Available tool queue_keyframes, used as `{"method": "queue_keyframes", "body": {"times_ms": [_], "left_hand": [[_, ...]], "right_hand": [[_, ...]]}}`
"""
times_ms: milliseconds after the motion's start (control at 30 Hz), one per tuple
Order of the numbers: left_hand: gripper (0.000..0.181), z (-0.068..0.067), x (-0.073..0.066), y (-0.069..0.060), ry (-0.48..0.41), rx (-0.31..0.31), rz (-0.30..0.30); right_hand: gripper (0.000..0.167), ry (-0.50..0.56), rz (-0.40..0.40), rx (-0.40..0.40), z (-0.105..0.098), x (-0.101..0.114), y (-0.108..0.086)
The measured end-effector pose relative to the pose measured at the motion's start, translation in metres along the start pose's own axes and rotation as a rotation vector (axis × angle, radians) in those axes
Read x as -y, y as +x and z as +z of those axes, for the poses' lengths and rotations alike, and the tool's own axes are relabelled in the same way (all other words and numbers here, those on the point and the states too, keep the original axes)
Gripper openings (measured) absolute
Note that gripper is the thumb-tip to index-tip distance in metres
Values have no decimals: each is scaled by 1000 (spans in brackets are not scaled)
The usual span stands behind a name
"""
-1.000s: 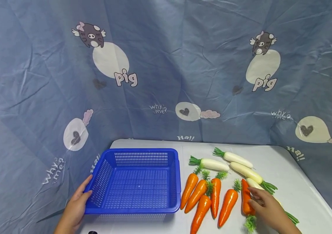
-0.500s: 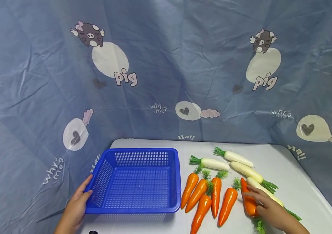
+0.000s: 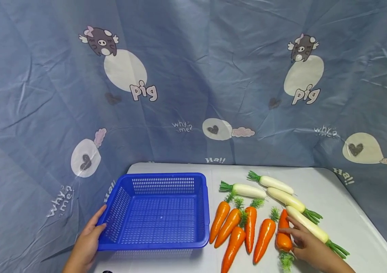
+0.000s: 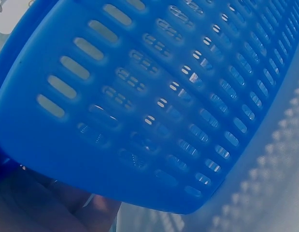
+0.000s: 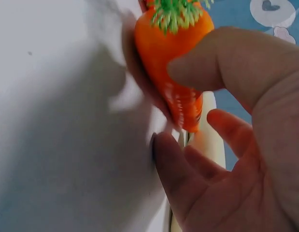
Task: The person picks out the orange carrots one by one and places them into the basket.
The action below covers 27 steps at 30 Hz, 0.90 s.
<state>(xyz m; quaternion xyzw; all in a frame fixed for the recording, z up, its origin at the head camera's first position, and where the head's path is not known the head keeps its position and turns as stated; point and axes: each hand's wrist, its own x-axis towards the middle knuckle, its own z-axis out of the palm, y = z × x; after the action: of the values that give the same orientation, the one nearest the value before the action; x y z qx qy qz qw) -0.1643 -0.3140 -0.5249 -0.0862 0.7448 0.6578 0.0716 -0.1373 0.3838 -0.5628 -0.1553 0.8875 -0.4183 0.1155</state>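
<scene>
Right hand (image 3: 307,242) pinches tapered orange carrot (image 3: 283,242).
Left hand (image 3: 87,242) grips rectangular, perforated blue plastic basket (image 3: 161,223) at white table (image 3: 347,212)'s left edge.

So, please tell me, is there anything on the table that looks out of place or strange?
Yes, a little: the carrot at the right hand lies reversed. Its leaves are at the near end, while the other five carrots have theirs at the far end. I see nothing spilled.
</scene>
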Motion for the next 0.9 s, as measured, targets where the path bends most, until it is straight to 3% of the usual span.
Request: {"method": "queue_keyframes", "body": {"times_ms": [167,233,367,500,733,900], "left_hand": [[61,-1,2,0,-9,5,8],[61,-2,5,0,-15,5,24],[60,-3,8,0,-27,10,38],[60,-2,9,-1,-48,12,38],[59,-2,11,-1,-74,24,79],[59,-3,8,0,-64,26,67]], "right_hand": [[58,-236,-188,-184,13,1,1],[54,-304,-184,-188,16,6,1],[49,-388,-113,-124,17,16,2],[48,-468,-109,-139,19,19,2],[47,-469,-36,-108,18,19,2],[48,-450,31,-77,15,21,1]]}}
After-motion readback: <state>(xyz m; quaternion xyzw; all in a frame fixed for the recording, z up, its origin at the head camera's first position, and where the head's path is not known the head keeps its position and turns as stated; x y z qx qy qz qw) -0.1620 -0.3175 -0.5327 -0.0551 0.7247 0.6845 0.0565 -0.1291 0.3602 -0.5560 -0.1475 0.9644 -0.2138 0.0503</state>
